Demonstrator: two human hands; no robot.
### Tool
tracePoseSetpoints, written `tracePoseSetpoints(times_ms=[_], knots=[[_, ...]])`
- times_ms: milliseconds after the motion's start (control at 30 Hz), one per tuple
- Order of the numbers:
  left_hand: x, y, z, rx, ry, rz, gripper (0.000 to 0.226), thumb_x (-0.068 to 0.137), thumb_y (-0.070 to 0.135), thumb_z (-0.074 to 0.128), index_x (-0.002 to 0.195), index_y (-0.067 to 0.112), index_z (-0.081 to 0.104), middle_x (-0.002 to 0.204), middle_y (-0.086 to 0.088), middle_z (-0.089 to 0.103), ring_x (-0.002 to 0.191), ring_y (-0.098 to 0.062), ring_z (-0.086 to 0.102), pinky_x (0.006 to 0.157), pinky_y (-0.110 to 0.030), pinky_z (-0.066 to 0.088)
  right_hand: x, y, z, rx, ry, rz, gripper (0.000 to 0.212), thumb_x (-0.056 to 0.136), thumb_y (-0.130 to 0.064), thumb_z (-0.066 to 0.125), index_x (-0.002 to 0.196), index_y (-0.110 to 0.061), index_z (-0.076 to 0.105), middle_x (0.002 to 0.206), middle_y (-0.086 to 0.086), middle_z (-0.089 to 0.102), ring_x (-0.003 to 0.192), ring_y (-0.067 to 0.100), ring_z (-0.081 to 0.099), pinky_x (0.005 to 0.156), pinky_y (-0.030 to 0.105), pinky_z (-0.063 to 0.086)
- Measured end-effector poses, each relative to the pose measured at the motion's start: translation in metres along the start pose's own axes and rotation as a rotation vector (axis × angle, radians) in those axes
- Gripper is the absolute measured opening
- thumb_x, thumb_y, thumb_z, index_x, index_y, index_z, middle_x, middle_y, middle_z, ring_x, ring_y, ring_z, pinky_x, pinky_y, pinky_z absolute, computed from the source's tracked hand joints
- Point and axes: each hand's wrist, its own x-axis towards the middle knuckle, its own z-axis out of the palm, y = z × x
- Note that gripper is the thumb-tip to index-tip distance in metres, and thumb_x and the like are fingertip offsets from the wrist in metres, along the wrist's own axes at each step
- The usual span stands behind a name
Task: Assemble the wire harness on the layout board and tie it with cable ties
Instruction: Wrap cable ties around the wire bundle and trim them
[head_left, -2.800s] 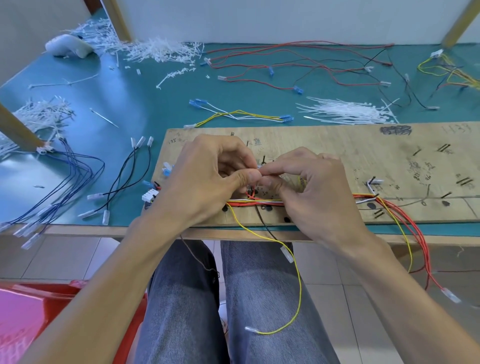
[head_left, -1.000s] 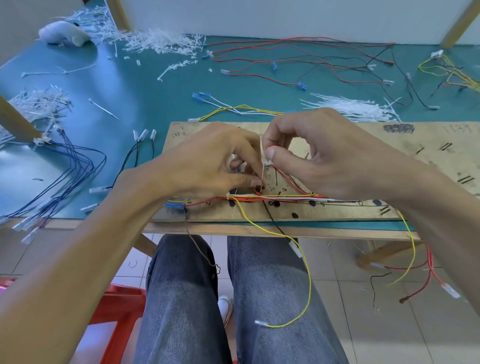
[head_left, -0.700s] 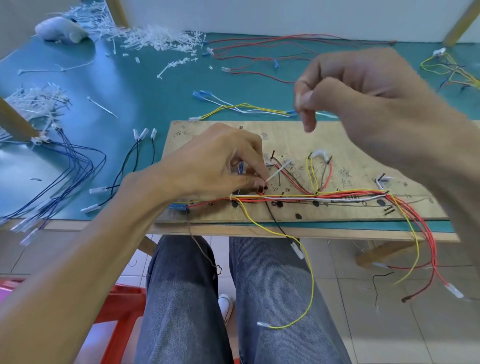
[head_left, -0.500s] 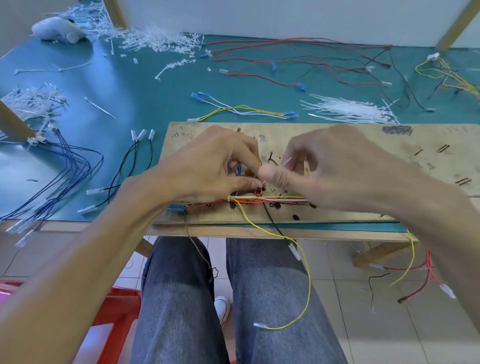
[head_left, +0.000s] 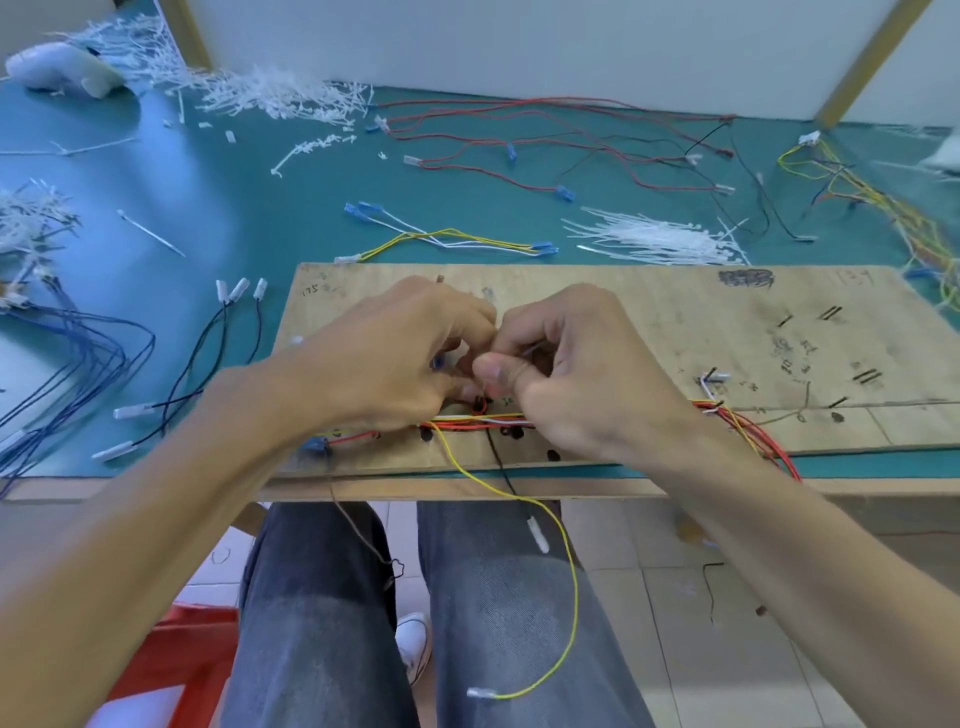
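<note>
A plywood layout board (head_left: 649, 322) lies at the near edge of the teal table. A wire bundle (head_left: 483, 420) of red, yellow, white and black wires runs along its front. My left hand (head_left: 395, 358) and my right hand (head_left: 576, 369) meet fingertip to fingertip just above the bundle near the board's middle. My right thumb and forefinger pinch a thin white cable tie (head_left: 527, 352). My left fingers press on the bundle; what they grip is hidden. A yellow wire (head_left: 569, 587) and a black one hang over my lap.
A pile of white cable ties (head_left: 654, 239) lies behind the board. Loose red wires (head_left: 545, 135) and a yellow-white wire set (head_left: 447, 240) lie farther back. Blue wires (head_left: 78, 364) and black wires (head_left: 208, 353) sit to the left, cut tie scraps (head_left: 270, 93) at the back left.
My right hand rose off the board pulling a tie tail, then came back down to meet my left hand over the bundle. My left hand stayed on the bundle.
</note>
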Motion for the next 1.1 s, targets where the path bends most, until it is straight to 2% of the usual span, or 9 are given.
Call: tracePoseSetpoints(times_ms=[100,233,367,500,600,700,767,900,1100], knots=[[-0.001,0.004,0.001,0.038,-0.016,-0.021,0.002,0.086,0.021,0.070,0.087,0.021,0.072,0.099,0.006,0.071,0.096,-0.025,0.065,0.078,-0.051,0.055,-0.009,-0.001,0.003,-0.115,0.049,-0.113,0.018,0.087,-0.011,0.078,0.069,-0.013,0.076,0.065,-0.003,0.065,0.062,0.015,0.055,0.058,0.031,0.040],[-0.003,0.011,0.000,0.121,-0.039,-0.040,0.019,0.085,0.013,0.063,0.097,0.025,0.067,0.102,0.009,0.068,0.099,-0.022,0.063,0.078,-0.051,0.055,-0.016,-0.007,-0.004,-0.164,0.092,-0.195,0.017,0.091,-0.022,0.079,0.076,-0.015,0.080,0.067,-0.008,0.066,0.060,0.010,0.052,0.059,0.025,0.037],[-0.003,0.018,-0.003,0.132,-0.025,-0.025,0.024,0.086,0.010,0.073,0.089,0.032,0.065,0.087,0.016,0.058,0.084,-0.006,0.054,0.073,-0.047,0.053,-0.013,0.004,-0.038,0.025,0.204,-0.044,0.030,0.095,-0.044,0.075,0.078,-0.020,0.080,0.066,-0.003,0.072,0.059,0.011,0.063,0.055,0.026,0.046],[-0.005,0.019,-0.005,0.090,-0.038,-0.013,0.025,0.087,0.012,0.078,0.085,0.034,0.067,0.083,0.016,0.057,0.081,-0.006,0.055,0.074,-0.040,0.051,0.020,0.052,-0.096,-0.236,0.344,0.182,0.023,0.094,-0.039,0.076,0.085,-0.018,0.081,0.076,-0.002,0.076,0.063,0.005,0.062,0.063,0.023,0.044],[-0.006,0.020,-0.005,0.036,-0.016,-0.052,0.027,0.087,0.012,0.079,0.083,0.036,0.068,0.082,0.014,0.062,0.082,-0.008,0.057,0.071,-0.028,0.047,0.049,0.081,-0.120,-0.474,0.253,0.308,0.012,0.091,-0.033,0.079,0.089,-0.021,0.081,0.087,0.002,0.077,0.079,0.016,0.067,0.076,0.028,0.049],[-0.009,0.019,-0.005,-0.034,-0.003,-0.103,0.026,0.088,0.014,0.080,0.084,0.039,0.070,0.082,0.012,0.065,0.079,-0.014,0.060,0.072,-0.034,0.050,0.066,0.091,-0.120,-0.599,0.127,0.318,0.010,0.088,-0.034,0.081,0.090,-0.024,0.081,0.085,0.000,0.074,0.094,0.025,0.070,0.090,0.040,0.057],[-0.011,0.018,-0.005,-0.056,0.009,-0.119,0.023,0.089,0.019,0.081,0.086,0.040,0.072,0.083,0.012,0.066,0.078,-0.016,0.061,0.073,-0.035,0.050,0.075,0.091,-0.118,-0.622,0.094,0.285,0.008,0.087,-0.033,0.083,0.088,-0.025,0.081,0.080,-0.004,0.070,0.091,0.022,0.069,0.089,0.040,0.058],[-0.017,0.019,-0.006,-0.039,0.101,-0.142,0.019,0.090,0.025,0.081,0.086,0.042,0.074,0.084,0.017,0.067,0.079,-0.012,0.059,0.069,-0.023,0.044,0.090,0.088,-0.117,-0.649,0.015,0.248,0.011,0.084,-0.027,0.086,0.079,-0.029,0.076,0.073,-0.010,0.065,0.089,0.021,0.066,0.089,0.042,0.059],[-0.020,0.024,-0.006,-0.068,0.222,-0.141,0.024,0.089,0.013,0.077,0.088,0.036,0.075,0.082,0.010,0.067,0.077,-0.013,0.055,0.066,-0.017,0.043,0.109,0.085,-0.114,-0.748,-0.137,0.226,0.022,0.087,-0.017,0.082,0.071,-0.025,0.069,0.073,-0.007,0.066,0.086,0.025,0.065,0.086,0.043,0.059]])
